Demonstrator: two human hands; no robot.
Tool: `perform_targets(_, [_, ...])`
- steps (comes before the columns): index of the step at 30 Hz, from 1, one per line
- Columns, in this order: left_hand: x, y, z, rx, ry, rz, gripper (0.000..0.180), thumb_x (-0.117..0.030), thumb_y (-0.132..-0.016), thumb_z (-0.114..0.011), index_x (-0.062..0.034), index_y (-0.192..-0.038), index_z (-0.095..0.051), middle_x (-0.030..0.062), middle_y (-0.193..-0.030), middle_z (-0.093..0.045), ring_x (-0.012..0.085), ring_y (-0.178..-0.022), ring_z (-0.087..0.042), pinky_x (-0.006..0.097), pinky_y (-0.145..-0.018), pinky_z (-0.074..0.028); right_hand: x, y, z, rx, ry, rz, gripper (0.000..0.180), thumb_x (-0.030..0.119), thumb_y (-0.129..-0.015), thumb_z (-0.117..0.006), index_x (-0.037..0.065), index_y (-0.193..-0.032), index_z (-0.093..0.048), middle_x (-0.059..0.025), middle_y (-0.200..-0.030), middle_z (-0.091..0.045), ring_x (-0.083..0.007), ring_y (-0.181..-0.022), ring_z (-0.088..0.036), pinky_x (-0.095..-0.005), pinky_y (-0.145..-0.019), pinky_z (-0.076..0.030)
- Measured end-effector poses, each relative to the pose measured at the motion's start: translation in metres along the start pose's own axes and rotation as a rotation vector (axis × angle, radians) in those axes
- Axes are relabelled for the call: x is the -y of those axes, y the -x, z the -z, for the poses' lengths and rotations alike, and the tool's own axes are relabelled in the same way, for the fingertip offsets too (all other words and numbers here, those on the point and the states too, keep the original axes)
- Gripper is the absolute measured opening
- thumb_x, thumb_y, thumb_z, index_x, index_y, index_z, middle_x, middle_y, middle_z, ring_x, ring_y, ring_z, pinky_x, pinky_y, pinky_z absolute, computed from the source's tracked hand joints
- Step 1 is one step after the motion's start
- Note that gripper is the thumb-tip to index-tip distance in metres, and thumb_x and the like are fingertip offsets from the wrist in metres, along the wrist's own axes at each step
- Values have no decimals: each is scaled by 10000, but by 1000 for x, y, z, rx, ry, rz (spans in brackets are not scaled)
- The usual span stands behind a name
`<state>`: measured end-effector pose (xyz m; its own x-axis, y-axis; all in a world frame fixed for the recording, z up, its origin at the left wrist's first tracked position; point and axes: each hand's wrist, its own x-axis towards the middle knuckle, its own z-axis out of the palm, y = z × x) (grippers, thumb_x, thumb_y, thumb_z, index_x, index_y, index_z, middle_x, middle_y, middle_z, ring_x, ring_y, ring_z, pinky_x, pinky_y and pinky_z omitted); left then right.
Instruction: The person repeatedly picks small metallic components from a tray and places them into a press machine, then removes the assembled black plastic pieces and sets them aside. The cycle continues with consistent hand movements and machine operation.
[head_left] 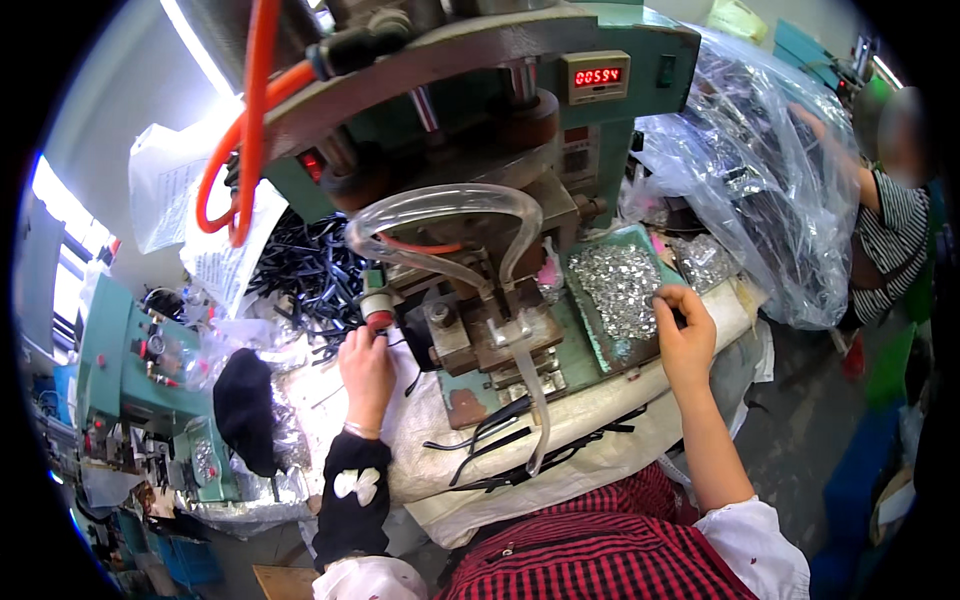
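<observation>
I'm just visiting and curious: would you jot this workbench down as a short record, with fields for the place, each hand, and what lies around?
Place: cloth-covered bench in front of a green press machine
Left hand: at the machine's left side, fingers near a small red-tipped part; whether it grips anything cannot be told
Right hand: fingertips at the edge of a green metal tray filled with small shiny silver pieces
Around: pile of thin black strips, clear curved plastic tube, orange hose, large clear plastic bag
Others: a person in a striped top at far right
</observation>
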<state>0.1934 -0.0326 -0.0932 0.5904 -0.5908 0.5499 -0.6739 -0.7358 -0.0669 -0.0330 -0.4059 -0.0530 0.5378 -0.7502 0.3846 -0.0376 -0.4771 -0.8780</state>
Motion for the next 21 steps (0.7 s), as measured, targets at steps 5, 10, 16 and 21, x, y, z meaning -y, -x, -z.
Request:
perform_targets(5, [-7,2,21,-116,336,255,114,9,-836,-662,-14,-945,-643,127,-874,-645,325,-776,-619,388,-693,-493,38,8,7,177,-63,171,153,-22,-845,-702,5,-990,-744,-107,-908,-712,-224,-845,-667,-324,-786,-513])
perform_targets(10, [-34,-11,34,-189,813,530,143,-26,-909,-707,17,-1038,-663,96,-870,-692,155,-762,-648,270,-691,-492,96,2,-50,280,-222,361,206,-14,-829,-724,2,-1035,-733,-119,-987,-724,-243,-886,-691,-336,-800,-532])
perform_targets(16, [-89,-27,114,-466,1146,526,77,-2,-984,-616,33,-1040,-656,99,-952,-713,123,-782,-642,223,-710,-493,110,21,-83,354,-627,-52,424,-24,-885,-690,-41,-1287,-556,-110,-1094,-693,-134,-964,-671,-272,-889,-512])
perform_targets(21, [-112,-87,168,-596,1004,122,59,-24,-983,-604,32,-993,-620,169,-902,-697,196,-803,-637,299,-748,-523,134,20,-81,457,-875,-232,444,-49,-902,-654,-37,-1323,-518,-103,-1134,-680,-113,-991,-642,-251,-914,-489])
